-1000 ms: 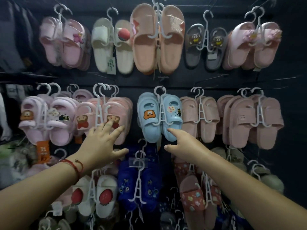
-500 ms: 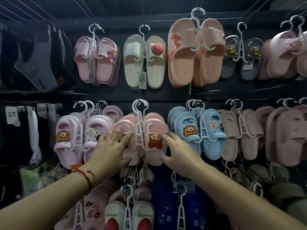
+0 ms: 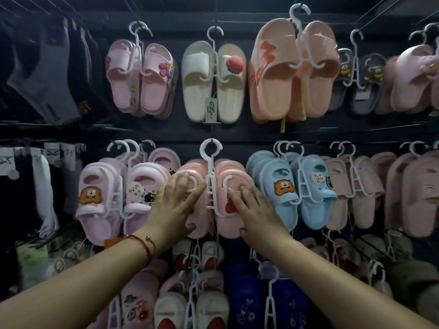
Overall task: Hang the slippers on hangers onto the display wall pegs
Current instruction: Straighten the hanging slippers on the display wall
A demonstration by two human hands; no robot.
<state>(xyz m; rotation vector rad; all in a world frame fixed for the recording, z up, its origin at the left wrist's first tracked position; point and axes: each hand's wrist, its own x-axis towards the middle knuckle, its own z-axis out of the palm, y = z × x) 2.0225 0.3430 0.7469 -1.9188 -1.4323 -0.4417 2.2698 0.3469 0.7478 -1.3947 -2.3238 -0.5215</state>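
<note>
A pair of peach-pink slippers hangs on a white plastic hanger in the middle row of the dark display wall. The hanger's round hook sits over a peg at the wall's middle rail. My left hand grips the left slipper, fingers over its strap and thumb under its side. My right hand holds the right slipper the same way, fingers spread across its strap and thumb at the lower edge.
Pale pink slippers with bear charms hang just left, light blue ones just right. Above hang pink, cream and salmon pairs. Navy and white-red slippers crowd the rows below. Dark clothing hangs at far left.
My view shifted left and closer to the peach-pink pair. Both hands moved from hovering near the wall onto the two slippers and closed around them.
</note>
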